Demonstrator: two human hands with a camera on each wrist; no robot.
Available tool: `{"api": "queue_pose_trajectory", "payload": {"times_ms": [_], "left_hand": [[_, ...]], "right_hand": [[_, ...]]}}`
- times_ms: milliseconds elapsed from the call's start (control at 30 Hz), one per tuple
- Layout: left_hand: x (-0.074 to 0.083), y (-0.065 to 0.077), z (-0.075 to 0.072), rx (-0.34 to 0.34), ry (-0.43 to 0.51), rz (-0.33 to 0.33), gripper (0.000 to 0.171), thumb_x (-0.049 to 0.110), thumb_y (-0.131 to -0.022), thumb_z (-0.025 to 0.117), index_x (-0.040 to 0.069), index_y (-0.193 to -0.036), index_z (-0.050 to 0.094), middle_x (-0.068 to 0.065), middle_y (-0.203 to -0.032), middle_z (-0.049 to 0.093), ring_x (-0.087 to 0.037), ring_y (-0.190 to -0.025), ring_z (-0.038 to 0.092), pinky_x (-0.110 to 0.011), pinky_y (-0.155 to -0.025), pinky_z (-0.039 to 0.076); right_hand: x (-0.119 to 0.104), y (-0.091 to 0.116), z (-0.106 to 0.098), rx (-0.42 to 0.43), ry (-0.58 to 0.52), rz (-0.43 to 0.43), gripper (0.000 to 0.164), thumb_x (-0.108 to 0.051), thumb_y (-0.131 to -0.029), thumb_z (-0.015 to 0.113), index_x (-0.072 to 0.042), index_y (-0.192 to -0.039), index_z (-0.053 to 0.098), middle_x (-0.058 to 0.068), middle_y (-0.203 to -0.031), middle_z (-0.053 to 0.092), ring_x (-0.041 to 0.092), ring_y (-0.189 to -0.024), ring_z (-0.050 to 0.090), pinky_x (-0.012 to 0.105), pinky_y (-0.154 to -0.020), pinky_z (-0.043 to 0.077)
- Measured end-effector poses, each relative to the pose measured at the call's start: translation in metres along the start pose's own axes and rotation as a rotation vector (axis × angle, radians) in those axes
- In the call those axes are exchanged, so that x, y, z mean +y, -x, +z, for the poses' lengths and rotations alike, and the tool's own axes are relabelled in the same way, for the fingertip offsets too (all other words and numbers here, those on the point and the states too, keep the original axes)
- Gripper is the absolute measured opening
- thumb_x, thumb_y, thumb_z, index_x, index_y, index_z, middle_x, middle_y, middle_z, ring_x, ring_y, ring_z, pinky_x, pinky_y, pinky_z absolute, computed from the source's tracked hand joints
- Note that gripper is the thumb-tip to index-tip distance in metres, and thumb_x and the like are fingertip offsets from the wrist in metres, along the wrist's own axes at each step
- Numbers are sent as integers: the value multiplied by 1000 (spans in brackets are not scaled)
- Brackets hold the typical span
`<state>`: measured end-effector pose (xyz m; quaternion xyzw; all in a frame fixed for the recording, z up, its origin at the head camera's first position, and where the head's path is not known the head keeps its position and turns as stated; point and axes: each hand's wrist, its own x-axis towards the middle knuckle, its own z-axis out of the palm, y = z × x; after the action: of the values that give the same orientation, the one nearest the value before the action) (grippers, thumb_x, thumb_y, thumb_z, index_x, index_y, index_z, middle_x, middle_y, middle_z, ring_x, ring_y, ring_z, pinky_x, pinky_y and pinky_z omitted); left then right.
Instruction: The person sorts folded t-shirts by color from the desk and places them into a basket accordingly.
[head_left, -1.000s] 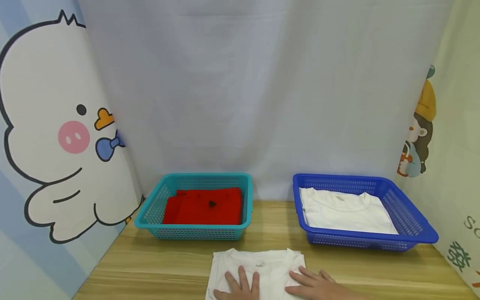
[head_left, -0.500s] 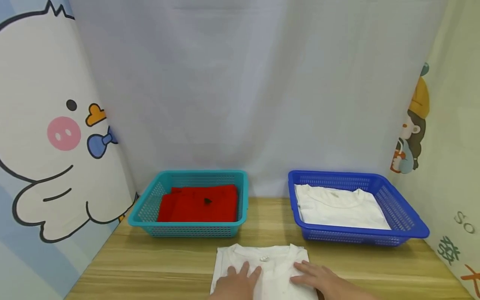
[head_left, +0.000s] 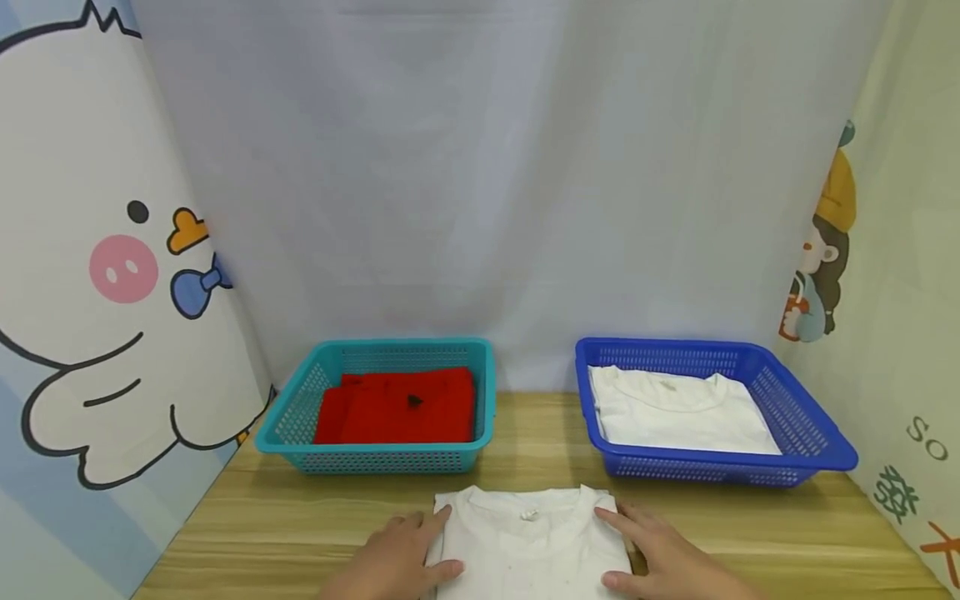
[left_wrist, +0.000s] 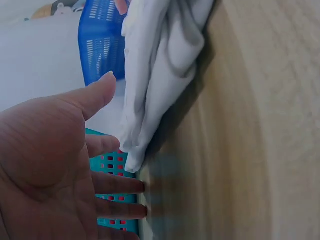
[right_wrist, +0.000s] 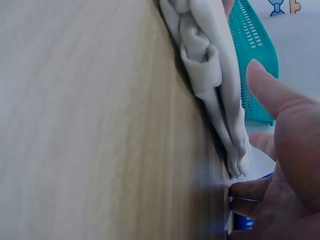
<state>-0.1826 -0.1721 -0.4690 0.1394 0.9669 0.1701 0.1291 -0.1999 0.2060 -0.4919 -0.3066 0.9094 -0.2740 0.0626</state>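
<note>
A folded white shirt (head_left: 532, 546) lies at the front of the wooden table, its neckline facing the baskets. At its left edge is my left hand (head_left: 397, 557), thumb and index finger spread over the cloth's margin. My right hand (head_left: 663, 552) is at the opposite edge in a similar pose. In the left wrist view, the left hand (left_wrist: 55, 155) has its fingers extended beside the layered side of the shirt (left_wrist: 155, 70). The right wrist view shows the right hand (right_wrist: 290, 155) with thumb apart from its fingers, which reach down to the tabletop by the folds.
Behind the shirt to the left stands a teal basket (head_left: 382, 460) with folded red clothing (head_left: 408, 408) in it. A blue basket (head_left: 727, 468) at the back right holds another folded white shirt (head_left: 686, 412). A pale curtain (head_left: 480, 183) hangs behind the wooden table (head_left: 300, 525).
Both hands lay on top of the shirt earlier. The left has moved out to the left edge and the right to the right edge. The head view has shifted slightly.
</note>
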Motion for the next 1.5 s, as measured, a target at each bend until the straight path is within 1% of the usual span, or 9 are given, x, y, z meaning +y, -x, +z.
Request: {"api": "queue_pose_trajectory", "payload": {"times_ms": [300, 433, 633, 800, 967, 1100, 1167, 1367, 1500], "left_hand": [[8, -4, 14, -13, 93, 92, 75, 47, -77, 76, 11, -138, 52, -21, -128, 52, -38, -111, 48, -58, -89, 46], [9, -11, 17, -40, 296, 30, 76, 30, -69, 86, 8, -134, 54, -20, -130, 50, -37, -114, 46, -60, -94, 41], [6, -13, 19, -77, 594, -77, 71, 16, -66, 87, 17, -131, 58, -13, -134, 51, -34, -114, 46, -67, -95, 35], [1, -14, 19, -84, 709, -93, 69, 22, -70, 86, 25, -132, 58, -16, -138, 46, -34, -114, 43, -65, -94, 38], [-3, -16, 21, -43, 743, 15, 63, 26, -73, 84, 26, -131, 59, -13, -139, 47, -33, -122, 41, -63, -101, 32], [-3, -16, 22, 18, 740, 81, 57, 21, -75, 83, 24, -128, 61, -11, -137, 50, -34, -125, 40, -63, -103, 28], [-3, -16, 22, 43, 741, 85, 56, 19, -75, 83, 22, -127, 62, -11, -136, 51, -34, -125, 40, -62, -104, 28], [-4, -17, 24, 90, 789, 79, 53, 21, -76, 82, 16, -125, 64, -11, -134, 53, -35, -126, 41, -60, -104, 30], [0, -12, 18, 125, 801, 78, 53, 25, -75, 83, 19, -125, 65, -10, -134, 54, -33, -123, 45, -60, -102, 33]], "right_hand": [[-6, -6, 2, -52, -126, 95, 69, -51, -85, 68, -11, -138, 51, 26, -137, 46, 47, -124, 42, 69, -93, 35], [-6, -8, 0, -82, -279, 128, 56, -40, -87, 69, -13, -134, 55, 21, -135, 51, 42, -123, 45, 67, -94, 35], [-7, -12, 1, -118, -481, 125, 44, -30, -92, 66, -14, -132, 58, 21, -138, 48, 43, -127, 38, 64, -98, 33], [-5, -15, 8, -94, -629, 150, 42, -25, -94, 64, -7, -132, 58, 21, -135, 49, 36, -125, 40, 46, -99, 37], [-6, -19, 17, -67, -852, 171, 48, -18, -92, 67, 5, -132, 53, 17, -121, 59, 22, -105, 58, 25, -84, 49], [-8, -20, 21, -8, -835, 184, 50, -19, -88, 72, 4, -129, 55, 13, -115, 62, 20, -98, 60, 25, -80, 50], [-9, -21, 23, 36, -779, 190, 50, -22, -85, 75, 1, -127, 58, 12, -116, 62, 19, -100, 57, 23, -80, 48], [-10, -20, 26, 135, -617, 258, 53, -31, -77, 81, -10, -122, 65, 13, -126, 58, 24, -113, 49, 34, -93, 41], [-20, -11, 17, 163, -677, 249, 55, -27, -78, 81, -6, -125, 62, 16, -127, 57, 21, -107, 54, 25, -86, 46]]}}
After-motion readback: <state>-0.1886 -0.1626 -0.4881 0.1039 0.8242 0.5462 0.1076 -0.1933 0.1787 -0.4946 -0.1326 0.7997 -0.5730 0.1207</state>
